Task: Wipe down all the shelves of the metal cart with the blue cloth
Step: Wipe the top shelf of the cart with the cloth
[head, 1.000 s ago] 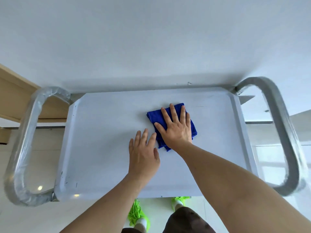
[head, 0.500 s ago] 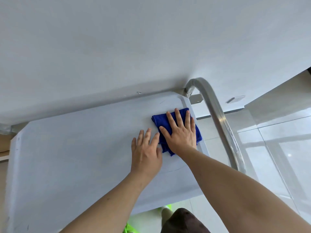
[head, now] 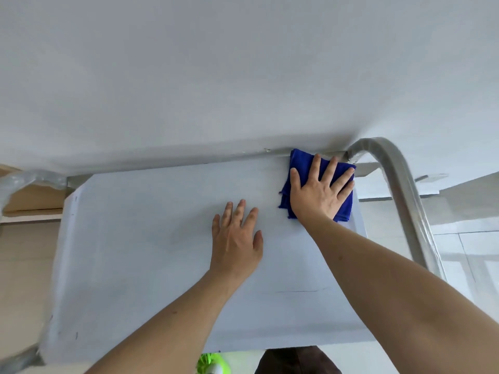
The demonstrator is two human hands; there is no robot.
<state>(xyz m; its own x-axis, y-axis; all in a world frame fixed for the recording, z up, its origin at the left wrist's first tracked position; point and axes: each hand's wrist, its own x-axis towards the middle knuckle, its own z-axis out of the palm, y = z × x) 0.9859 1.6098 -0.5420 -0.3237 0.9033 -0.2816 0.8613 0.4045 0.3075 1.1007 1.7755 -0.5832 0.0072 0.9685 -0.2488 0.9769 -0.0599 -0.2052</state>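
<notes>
The metal cart's top shelf (head: 135,252) fills the lower half of the view, pale grey with a raised rim. A folded blue cloth (head: 299,164) lies in its far right corner, against the back rim. My right hand (head: 318,190) presses flat on the cloth, fingers spread. My left hand (head: 236,238) rests flat on the bare shelf, a little left of and nearer than the cloth, holding nothing. The lower shelves are hidden under the top one.
A curved metal handle (head: 399,190) rises at the cart's right end; another handle (head: 16,182), wrapped in film, is at the left. A white wall (head: 243,76) stands right behind the cart. Wooden furniture (head: 32,198) is at left, tiled floor (head: 464,252) at right.
My right hand has slid the cloth from the middle of the shelf to the far right corner. My left hand stayed flat on the shelf and the two hands are now apart.
</notes>
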